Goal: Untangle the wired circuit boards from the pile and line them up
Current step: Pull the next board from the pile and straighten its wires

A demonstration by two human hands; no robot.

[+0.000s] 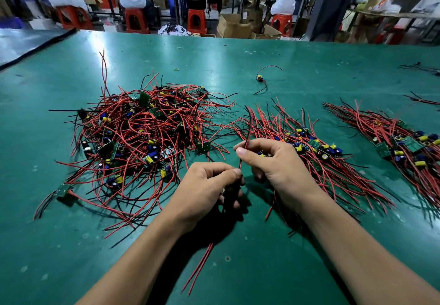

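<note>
just right of the tangled pile (pixel 142 138), the left hand (pixel 209 190) curls tight round a bunch of wires (pixel 202 262); the right hand (pixel 269 159), slightly further right, pinches one red wire (pixel 247 138). right of the pile lies a lined-up row (pixel 314 152), then a second row (pixel 404 143); beyond the pile, one stray board (pixel 260 78).

tangled pile (pixel 140 138) of red-and-black wired boards lies left; combed rows (pixel 307 147) lie right.

Both hands (pixel 207 185) (pixel 273 162) pinch red wires (pixel 246 143) beside the tangled pile (pixel 142 138).
</note>
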